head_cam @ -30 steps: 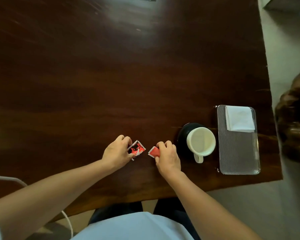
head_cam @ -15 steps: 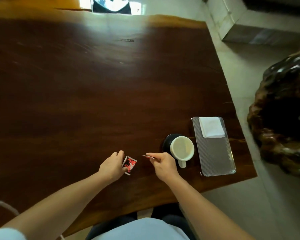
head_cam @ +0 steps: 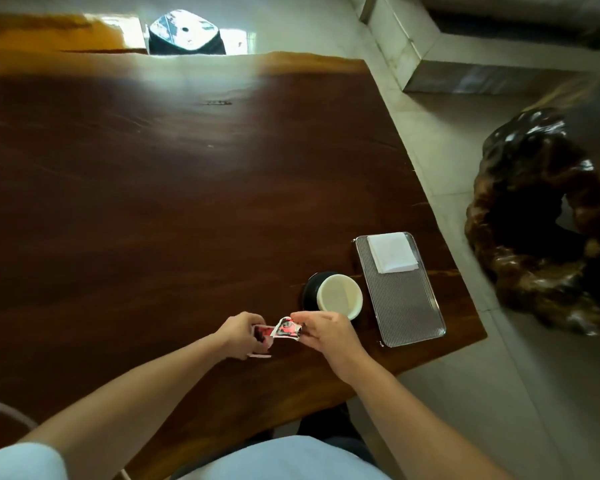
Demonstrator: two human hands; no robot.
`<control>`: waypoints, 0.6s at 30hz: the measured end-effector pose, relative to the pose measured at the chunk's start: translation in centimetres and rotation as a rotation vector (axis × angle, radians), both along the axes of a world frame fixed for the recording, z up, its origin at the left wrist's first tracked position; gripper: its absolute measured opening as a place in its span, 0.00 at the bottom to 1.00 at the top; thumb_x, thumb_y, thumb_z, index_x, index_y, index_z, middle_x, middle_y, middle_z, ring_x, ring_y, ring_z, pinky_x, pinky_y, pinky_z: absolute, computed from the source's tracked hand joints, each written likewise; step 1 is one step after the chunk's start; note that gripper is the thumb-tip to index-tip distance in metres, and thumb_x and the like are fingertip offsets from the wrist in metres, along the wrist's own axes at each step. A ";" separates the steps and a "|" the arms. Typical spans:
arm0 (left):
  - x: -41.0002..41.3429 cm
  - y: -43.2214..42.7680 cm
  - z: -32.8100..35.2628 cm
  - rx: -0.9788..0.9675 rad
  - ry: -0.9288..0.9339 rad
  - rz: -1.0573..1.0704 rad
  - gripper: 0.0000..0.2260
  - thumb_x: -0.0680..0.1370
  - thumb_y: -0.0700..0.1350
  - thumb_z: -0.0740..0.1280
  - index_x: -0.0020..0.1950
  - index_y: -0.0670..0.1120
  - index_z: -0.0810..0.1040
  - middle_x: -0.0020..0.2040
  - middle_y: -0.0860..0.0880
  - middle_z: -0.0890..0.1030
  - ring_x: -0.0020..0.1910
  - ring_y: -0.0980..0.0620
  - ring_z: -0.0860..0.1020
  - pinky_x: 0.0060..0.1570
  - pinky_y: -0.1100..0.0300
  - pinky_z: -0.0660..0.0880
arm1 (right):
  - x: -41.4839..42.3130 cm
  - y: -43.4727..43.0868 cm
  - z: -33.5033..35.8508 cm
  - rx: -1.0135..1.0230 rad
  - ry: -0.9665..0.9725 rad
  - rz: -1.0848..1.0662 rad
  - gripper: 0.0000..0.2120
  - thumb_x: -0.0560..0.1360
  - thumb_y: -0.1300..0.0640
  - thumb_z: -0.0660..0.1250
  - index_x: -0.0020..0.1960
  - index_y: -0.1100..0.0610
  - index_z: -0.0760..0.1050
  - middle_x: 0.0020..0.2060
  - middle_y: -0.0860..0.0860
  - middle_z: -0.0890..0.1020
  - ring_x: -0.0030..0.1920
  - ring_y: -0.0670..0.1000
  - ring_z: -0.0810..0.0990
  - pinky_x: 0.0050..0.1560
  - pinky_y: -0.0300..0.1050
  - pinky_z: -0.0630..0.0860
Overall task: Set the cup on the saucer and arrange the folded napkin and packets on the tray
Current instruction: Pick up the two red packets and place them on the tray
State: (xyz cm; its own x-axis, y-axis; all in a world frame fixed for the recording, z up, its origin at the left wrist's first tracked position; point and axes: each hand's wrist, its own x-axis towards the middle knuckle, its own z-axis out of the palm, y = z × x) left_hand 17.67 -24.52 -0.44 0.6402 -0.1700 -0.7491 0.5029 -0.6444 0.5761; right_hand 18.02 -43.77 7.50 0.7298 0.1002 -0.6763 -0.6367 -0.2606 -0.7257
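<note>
A cream cup (head_cam: 339, 295) stands on a black saucer (head_cam: 310, 289) near the table's right front. Right of it lies a ribbed clear tray (head_cam: 404, 303) with a folded white napkin (head_cam: 391, 251) at its far end. My right hand (head_cam: 326, 332) pinches a red and black packet (head_cam: 286, 328) just above the table. My left hand (head_cam: 241, 332) holds a second red packet (head_cam: 260, 332) beside it; the two packets nearly touch.
The dark wooden table (head_cam: 153, 202) ends close to the tray on the right and near my body at the front. A gnarled dark wooden object (head_cam: 541, 220) stands on the floor to the right. A stool (head_cam: 186, 31) shows beyond the far edge.
My right hand has lifted its packet and turned it face up toward my left hand. My left hand has drawn its packet closer. The camera has tilted up, showing more of the table and floor.
</note>
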 end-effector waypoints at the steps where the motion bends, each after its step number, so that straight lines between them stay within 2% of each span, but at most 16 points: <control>1: 0.5 -0.6 1.0 -0.127 0.084 0.096 0.06 0.74 0.43 0.74 0.50 0.49 0.82 0.42 0.49 0.82 0.38 0.55 0.79 0.36 0.62 0.80 | 0.1 -0.4 0.0 -0.001 -0.018 -0.018 0.11 0.76 0.64 0.70 0.58 0.64 0.83 0.53 0.57 0.85 0.55 0.53 0.85 0.56 0.44 0.82; 2: 0.9 -1.0 1.9 -0.246 0.163 0.161 0.07 0.75 0.40 0.73 0.52 0.48 0.83 0.42 0.48 0.82 0.39 0.54 0.80 0.45 0.57 0.83 | 0.1 -0.7 0.0 -0.040 -0.049 0.001 0.12 0.74 0.62 0.73 0.57 0.61 0.84 0.53 0.55 0.86 0.55 0.51 0.85 0.57 0.44 0.82; 3: 1.3 -1.4 2.6 -0.356 0.235 0.194 0.07 0.76 0.38 0.71 0.52 0.46 0.83 0.43 0.47 0.83 0.41 0.53 0.81 0.52 0.52 0.81 | 0.1 -1.0 0.1 -0.096 -0.090 0.049 0.13 0.72 0.62 0.75 0.57 0.58 0.85 0.52 0.52 0.86 0.55 0.50 0.84 0.58 0.43 0.81; 6: 2.1 -1.7 4.1 -0.605 0.420 0.215 0.11 0.78 0.34 0.65 0.58 0.41 0.81 0.51 0.41 0.84 0.51 0.47 0.82 0.59 0.48 0.78 | 0.5 -1.3 0.3 -0.132 -0.128 0.075 0.20 0.70 0.65 0.77 0.61 0.57 0.82 0.52 0.48 0.84 0.51 0.47 0.84 0.51 0.35 0.80; 8: 2.4 -1.5 4.8 -0.705 0.502 0.231 0.15 0.78 0.30 0.62 0.64 0.38 0.78 0.59 0.37 0.82 0.56 0.42 0.82 0.59 0.48 0.79 | 0.8 -1.3 0.8 -0.143 -0.157 0.090 0.22 0.70 0.65 0.78 0.62 0.57 0.80 0.52 0.48 0.83 0.48 0.44 0.83 0.45 0.33 0.79; 11: 2.5 -1.0 5.6 -0.773 0.575 0.281 0.25 0.75 0.25 0.57 0.70 0.38 0.73 0.67 0.33 0.76 0.63 0.38 0.79 0.59 0.47 0.78 | 1.0 -1.2 1.1 -0.215 -0.216 0.159 0.23 0.69 0.64 0.79 0.62 0.55 0.80 0.52 0.48 0.84 0.48 0.46 0.84 0.46 0.37 0.81; 14: 2.2 -1.1 6.8 -0.717 0.472 0.208 0.28 0.73 0.27 0.63 0.73 0.34 0.67 0.72 0.30 0.69 0.63 0.39 0.76 0.64 0.47 0.77 | 1.2 -1.1 1.2 -0.258 -0.264 0.226 0.23 0.68 0.62 0.79 0.61 0.54 0.81 0.52 0.48 0.85 0.49 0.49 0.84 0.51 0.44 0.83; 16: 2.1 -1.3 7.5 -0.687 0.390 0.264 0.25 0.76 0.29 0.63 0.73 0.32 0.66 0.71 0.30 0.70 0.60 0.40 0.77 0.57 0.51 0.81 | 1.3 -1.1 1.2 -0.227 -0.264 0.235 0.21 0.69 0.59 0.79 0.61 0.53 0.81 0.52 0.47 0.85 0.51 0.49 0.84 0.53 0.45 0.83; 18: 2.0 -1.4 8.0 -0.686 0.327 0.339 0.21 0.78 0.28 0.61 0.72 0.32 0.67 0.65 0.32 0.74 0.58 0.41 0.78 0.47 0.57 0.82 | 1.4 -1.1 1.2 -0.147 -0.224 0.191 0.19 0.71 0.57 0.78 0.61 0.54 0.82 0.51 0.49 0.86 0.51 0.49 0.84 0.49 0.42 0.82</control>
